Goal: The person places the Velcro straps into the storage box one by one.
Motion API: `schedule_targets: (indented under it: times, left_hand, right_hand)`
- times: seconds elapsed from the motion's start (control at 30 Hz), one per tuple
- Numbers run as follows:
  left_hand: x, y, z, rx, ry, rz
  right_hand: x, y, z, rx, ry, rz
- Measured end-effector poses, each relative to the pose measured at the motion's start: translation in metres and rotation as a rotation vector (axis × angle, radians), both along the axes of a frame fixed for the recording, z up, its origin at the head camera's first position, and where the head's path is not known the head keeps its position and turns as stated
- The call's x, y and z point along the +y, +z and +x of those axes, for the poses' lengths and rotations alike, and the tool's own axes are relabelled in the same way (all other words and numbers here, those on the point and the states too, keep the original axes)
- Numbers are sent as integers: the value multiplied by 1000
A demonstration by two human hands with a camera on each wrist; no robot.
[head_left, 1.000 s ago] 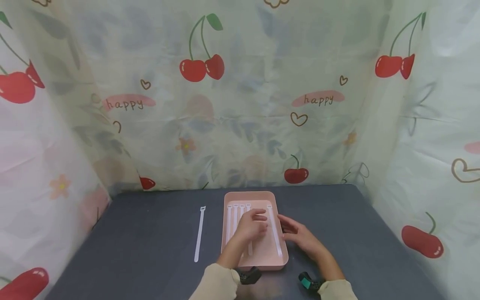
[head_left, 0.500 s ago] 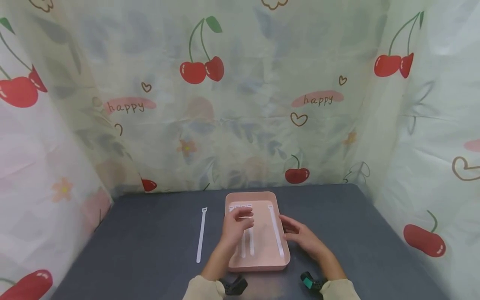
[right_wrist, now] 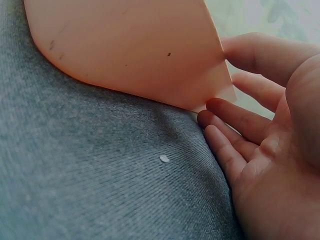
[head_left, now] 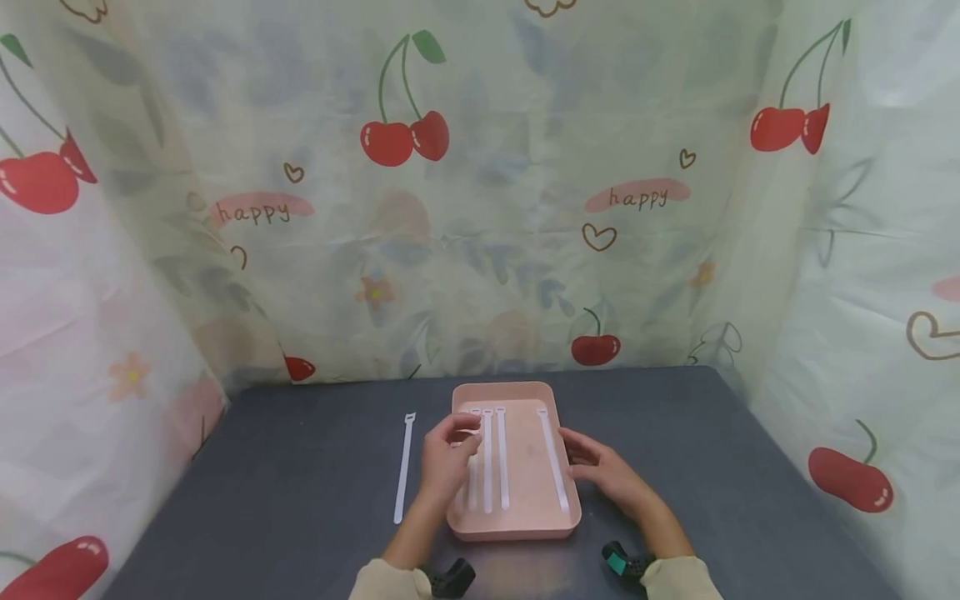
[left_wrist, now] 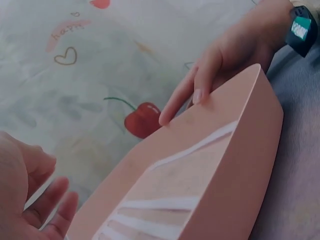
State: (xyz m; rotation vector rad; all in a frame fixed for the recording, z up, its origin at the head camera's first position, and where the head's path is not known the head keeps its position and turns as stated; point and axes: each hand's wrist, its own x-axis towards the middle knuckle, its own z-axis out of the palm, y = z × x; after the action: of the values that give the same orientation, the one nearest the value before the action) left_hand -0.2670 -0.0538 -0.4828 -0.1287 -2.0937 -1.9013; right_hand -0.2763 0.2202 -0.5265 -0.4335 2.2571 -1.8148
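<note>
L hand (head_left: pixel 448 450) slid left across the tray (head_left: pixel 558 527), uncovering more ties (head_left: pixel 495 458); fingers curled at the leftmost, grip unclear. R hand (head_left: pixel 600 467) relaxed, steadying the tray's side.

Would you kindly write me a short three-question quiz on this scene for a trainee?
1. True or false: one white strap lies on the grey table, outside the pink tray.
2. Which hand rests against the tray's right-hand wall? A) left hand B) right hand C) neither
3. Fill in: the left hand is over the tray's ____ side.

Key
1. True; it lies to the left of the tray.
2. B; the right hand has its fingers straight against the wall.
3. Left; whether its curled fingers pinch a strap in the tray cannot be told.
</note>
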Motion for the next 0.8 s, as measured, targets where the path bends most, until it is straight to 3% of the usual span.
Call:
schedule_targets:
  times: [0.3, 0.53, 0.8]
  left_hand:
    - [-20, -17, -1, 66, 129, -83]
    - [-36, -32, -2, 20, 195, -161]
    - [-50, -37, -5, -1, 243, -169]
  right_hand:
    - [1, -2, -2, 1, 10, 7]
    - [1, -1, 0, -5, 4, 7]
    - [0, 0, 0, -2, -9, 43]
